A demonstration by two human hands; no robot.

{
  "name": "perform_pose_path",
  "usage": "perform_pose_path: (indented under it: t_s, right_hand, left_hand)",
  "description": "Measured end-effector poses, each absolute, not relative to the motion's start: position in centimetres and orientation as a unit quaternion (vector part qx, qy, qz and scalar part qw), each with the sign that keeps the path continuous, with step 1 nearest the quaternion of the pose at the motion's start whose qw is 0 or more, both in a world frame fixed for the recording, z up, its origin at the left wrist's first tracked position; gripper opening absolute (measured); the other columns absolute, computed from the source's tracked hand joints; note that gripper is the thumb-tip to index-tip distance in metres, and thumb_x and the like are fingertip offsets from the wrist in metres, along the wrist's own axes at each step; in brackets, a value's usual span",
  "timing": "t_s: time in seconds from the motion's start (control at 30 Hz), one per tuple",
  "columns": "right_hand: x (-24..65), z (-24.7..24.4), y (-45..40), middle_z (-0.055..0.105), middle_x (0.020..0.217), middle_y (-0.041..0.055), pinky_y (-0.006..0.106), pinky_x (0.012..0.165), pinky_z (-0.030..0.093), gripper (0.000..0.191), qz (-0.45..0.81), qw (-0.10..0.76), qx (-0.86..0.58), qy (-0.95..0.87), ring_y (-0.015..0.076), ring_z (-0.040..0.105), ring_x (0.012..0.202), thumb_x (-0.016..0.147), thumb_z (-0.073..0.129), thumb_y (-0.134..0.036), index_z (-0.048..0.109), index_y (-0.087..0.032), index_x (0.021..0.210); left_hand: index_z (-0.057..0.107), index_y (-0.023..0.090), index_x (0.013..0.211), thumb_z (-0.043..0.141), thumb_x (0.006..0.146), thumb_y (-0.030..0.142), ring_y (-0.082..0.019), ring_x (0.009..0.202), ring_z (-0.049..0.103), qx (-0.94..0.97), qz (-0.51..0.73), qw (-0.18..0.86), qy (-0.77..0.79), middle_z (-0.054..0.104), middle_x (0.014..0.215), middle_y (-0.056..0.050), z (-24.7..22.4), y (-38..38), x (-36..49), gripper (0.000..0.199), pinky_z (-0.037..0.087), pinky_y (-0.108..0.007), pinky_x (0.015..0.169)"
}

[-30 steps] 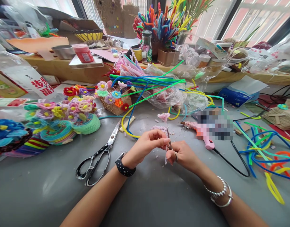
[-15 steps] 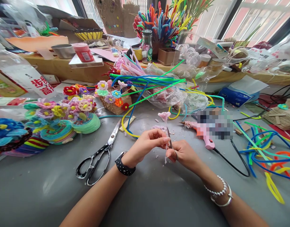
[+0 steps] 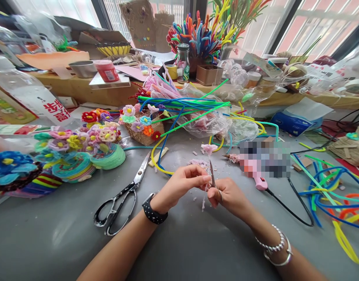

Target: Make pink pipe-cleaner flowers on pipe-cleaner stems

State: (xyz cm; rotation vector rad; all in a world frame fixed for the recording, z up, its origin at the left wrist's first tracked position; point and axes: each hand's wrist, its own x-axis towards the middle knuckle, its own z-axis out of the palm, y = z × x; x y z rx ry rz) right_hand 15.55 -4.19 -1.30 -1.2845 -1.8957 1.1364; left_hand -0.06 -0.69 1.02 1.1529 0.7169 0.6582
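Observation:
Between the thumb and fingers of my left hand (image 3: 186,181) is the thin stem of a pink pipe-cleaner flower (image 3: 209,149), held upright with its bloom above my fingertips. The stem's fuzzy lower end hangs below the hand. My right hand (image 3: 228,195) is closed round a small pair of scissors (image 3: 212,174). Their narrow blades point up alongside the stem. Pale pink fluff clippings (image 3: 197,162) lie on the grey table behind my hands. Large black-handled scissors (image 3: 125,195) rest with blades apart, left of my left hand.
A pink glue gun (image 3: 259,180) with a black cord lies at the right, partly blurred out. Loose coloured pipe cleaners (image 3: 328,191) tangle beyond it. Pipe-cleaner flower pots (image 3: 107,156) stand at the left. A plastic bag (image 3: 205,121) with pipe cleaners across it lies behind.
The view has shifted slightly. The small scissors' blades have tilted from right to left-leaning beside the stem, and the pink flower sits slightly farther right and lower. Both hands keep their hold.

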Motion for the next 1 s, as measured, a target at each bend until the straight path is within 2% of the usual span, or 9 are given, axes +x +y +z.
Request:
perform_pose_path:
  t_s: [0.27, 0.43, 0.63, 1.0]
  right_hand:
    - [15.39, -1.34, -4.17, 0.045, 0.038, -0.0004, 0.02, 0.046, 0.031, 0.072, 0.449, 0.298, -0.461, -0.705, 0.0071, 0.041, 0.041, 0.068, 0.025, -0.074, 0.05, -0.014, 0.036]
    - [15.36, -1.4, -4.16, 0.043, 0.036, -0.0014, 0.02, 0.047, 0.03, 0.068, 0.439, 0.303, -0.496, -0.685, 0.0067, 0.039, 0.04, 0.07, 0.031, -0.07, 0.048, -0.014, 0.036]
    - [15.55, -1.49, -3.96, 0.04, 0.038, -0.0015, 0.02, 0.044, 0.028, 0.073, 0.45, 0.291, -0.476, -0.698, 0.0071, 0.038, 0.04, 0.067, 0.025, -0.075, 0.052, -0.013, 0.038]
    - [15.9, -1.77, -3.79, 0.042, 0.035, -0.0009, 0.02, 0.047, 0.032, 0.07, 0.441, 0.279, -0.51, -0.684, 0.0068, 0.041, 0.038, 0.068, 0.031, -0.072, 0.052, -0.014, 0.035]
  left_hand:
    - [0.057, 0.012, 0.067, 0.061, 0.068, 0.028, -0.008, 0.059, 0.049, 0.533, 0.29, 0.723, 0.33, 0.054, 0.061, 0.001, 1.12, -0.72, -0.05, 0.016, 0.038, -0.021, 0.058]
    - [0.056, 0.012, 0.068, 0.061, 0.069, 0.029, -0.009, 0.059, 0.048, 0.534, 0.295, 0.718, 0.334, 0.054, 0.06, 0.001, 1.07, -0.71, -0.03, 0.017, 0.038, -0.022, 0.06]
    - [0.057, 0.012, 0.069, 0.06, 0.07, 0.028, -0.008, 0.06, 0.048, 0.535, 0.288, 0.722, 0.332, 0.053, 0.062, 0.001, 0.86, -0.65, -0.03, 0.016, 0.038, -0.021, 0.061]
    - [0.058, 0.012, 0.069, 0.059, 0.071, 0.03, -0.009, 0.061, 0.048, 0.537, 0.282, 0.718, 0.34, 0.055, 0.063, 0.0, 0.83, -0.54, -0.14, 0.018, 0.037, -0.022, 0.062]
